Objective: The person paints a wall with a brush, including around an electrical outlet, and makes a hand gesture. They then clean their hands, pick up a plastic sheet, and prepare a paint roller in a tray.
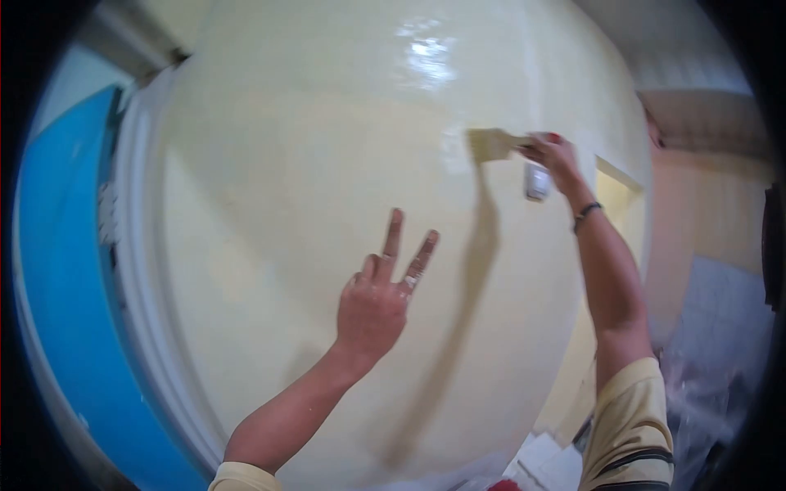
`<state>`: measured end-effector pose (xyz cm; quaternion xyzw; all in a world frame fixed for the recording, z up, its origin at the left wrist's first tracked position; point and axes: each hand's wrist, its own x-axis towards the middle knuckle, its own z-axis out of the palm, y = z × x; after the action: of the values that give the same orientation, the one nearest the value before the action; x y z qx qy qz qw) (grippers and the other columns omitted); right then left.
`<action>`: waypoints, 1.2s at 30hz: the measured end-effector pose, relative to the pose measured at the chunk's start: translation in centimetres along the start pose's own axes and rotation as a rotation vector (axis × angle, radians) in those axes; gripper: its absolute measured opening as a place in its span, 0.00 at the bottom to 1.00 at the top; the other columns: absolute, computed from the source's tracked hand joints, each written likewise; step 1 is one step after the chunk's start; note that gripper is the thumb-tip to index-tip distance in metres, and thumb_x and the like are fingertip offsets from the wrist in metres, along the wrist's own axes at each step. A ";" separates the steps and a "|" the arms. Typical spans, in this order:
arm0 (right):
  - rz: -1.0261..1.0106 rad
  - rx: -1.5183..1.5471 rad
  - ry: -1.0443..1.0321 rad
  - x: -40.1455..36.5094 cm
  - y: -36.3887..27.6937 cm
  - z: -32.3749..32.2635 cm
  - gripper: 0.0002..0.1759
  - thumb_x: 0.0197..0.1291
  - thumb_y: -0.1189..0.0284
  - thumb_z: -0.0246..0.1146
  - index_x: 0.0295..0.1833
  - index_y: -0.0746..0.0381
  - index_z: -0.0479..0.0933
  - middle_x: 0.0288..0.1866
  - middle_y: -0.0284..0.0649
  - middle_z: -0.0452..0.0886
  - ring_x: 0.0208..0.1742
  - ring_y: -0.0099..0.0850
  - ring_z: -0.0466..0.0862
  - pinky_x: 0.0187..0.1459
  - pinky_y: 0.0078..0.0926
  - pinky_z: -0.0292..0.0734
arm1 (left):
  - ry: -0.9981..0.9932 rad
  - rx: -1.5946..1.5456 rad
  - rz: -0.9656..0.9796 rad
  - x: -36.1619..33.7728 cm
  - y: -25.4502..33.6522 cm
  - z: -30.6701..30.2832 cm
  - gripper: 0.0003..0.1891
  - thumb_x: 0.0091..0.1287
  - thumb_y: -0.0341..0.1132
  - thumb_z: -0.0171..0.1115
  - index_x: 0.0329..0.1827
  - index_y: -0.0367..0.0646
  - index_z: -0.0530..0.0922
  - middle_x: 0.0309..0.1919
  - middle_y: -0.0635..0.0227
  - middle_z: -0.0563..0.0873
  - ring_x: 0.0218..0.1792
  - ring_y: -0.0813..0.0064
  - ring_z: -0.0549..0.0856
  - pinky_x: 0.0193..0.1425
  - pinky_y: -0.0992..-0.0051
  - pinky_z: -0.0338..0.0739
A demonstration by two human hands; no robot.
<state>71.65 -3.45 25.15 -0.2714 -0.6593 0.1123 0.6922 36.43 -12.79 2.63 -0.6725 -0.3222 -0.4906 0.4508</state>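
Observation:
My right hand [554, 154] grips a wide paintbrush [491, 145] by its handle, bristles pointing left against the pale yellow wall [311, 155]. Wet-looking shine marks the wall around the bristles and higher up. Just below the brush sits a small switch plate [536, 182]. Lower and further left, my left hand [374, 307] is raised in front of the wall with two fingers stretched upward and the others folded. Pale paint smears show on those fingers, and nothing is held in them.
A bright blue door [65, 270] and its white frame [146, 221] stand at the left. On the right, an opening [610, 196] breaks the wall, with plastic sheeting [696, 401] and grey tiles [712, 315] beyond. White pieces [544, 462] lie low at the bottom right.

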 end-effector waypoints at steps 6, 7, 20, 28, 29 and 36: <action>-0.405 -0.860 0.616 6.3 1.9 -6.7 0.17 0.52 0.70 0.66 0.49 0.61 0.83 0.41 0.41 0.88 0.45 0.34 0.87 0.51 0.31 0.79 | 0.009 0.094 -0.040 -7.1 -6.5 -1.7 0.47 0.52 0.18 0.56 0.78 0.66 0.60 0.77 0.50 0.57 0.29 0.75 0.75 0.24 0.81 0.75; -0.398 -0.910 0.718 7.4 0.4 -9.9 0.17 0.53 0.71 0.64 0.49 0.61 0.83 0.43 0.43 0.87 0.46 0.36 0.87 0.52 0.32 0.79 | 0.024 0.145 -0.032 -3.9 -3.6 -0.4 0.48 0.53 0.19 0.57 0.79 0.67 0.58 0.77 0.51 0.57 0.27 0.77 0.74 0.23 0.83 0.75; -0.529 -0.820 0.483 8.3 1.2 -2.6 0.20 0.50 0.79 0.62 0.51 0.60 0.82 0.45 0.48 0.87 0.50 0.41 0.86 0.53 0.34 0.78 | -0.005 0.178 -0.069 -4.6 -2.3 -1.7 0.48 0.54 0.20 0.57 0.79 0.68 0.56 0.77 0.51 0.57 0.26 0.79 0.73 0.22 0.85 0.74; -0.804 -0.442 0.135 0.0 1.8 10.9 0.24 0.42 0.90 0.52 0.46 0.65 0.82 0.37 0.47 0.87 0.41 0.37 0.88 0.47 0.30 0.82 | -0.037 0.054 0.050 -2.1 -1.5 -1.6 0.48 0.50 0.19 0.57 0.78 0.67 0.60 0.77 0.48 0.58 0.29 0.74 0.77 0.24 0.79 0.77; -0.746 -0.443 0.107 -2.3 0.6 13.0 0.23 0.41 0.90 0.51 0.44 0.66 0.82 0.35 0.48 0.87 0.39 0.37 0.88 0.46 0.31 0.82 | -0.027 0.001 0.069 -1.3 -0.9 -1.2 0.49 0.49 0.18 0.56 0.77 0.67 0.62 0.76 0.47 0.58 0.30 0.72 0.79 0.24 0.77 0.77; -0.230 0.125 -0.167 -9.3 -2.5 20.3 0.12 0.63 0.70 0.65 0.41 0.69 0.83 0.31 0.39 0.85 0.32 0.24 0.80 0.36 0.25 0.75 | -0.056 -0.156 0.209 2.9 3.1 -1.3 0.50 0.46 0.17 0.55 0.77 0.66 0.62 0.78 0.47 0.54 0.34 0.65 0.80 0.28 0.73 0.81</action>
<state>50.35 -5.68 18.17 -0.1402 -0.7330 0.0952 0.6588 39.62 -15.22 4.66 -0.7488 -0.2239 -0.4457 0.4365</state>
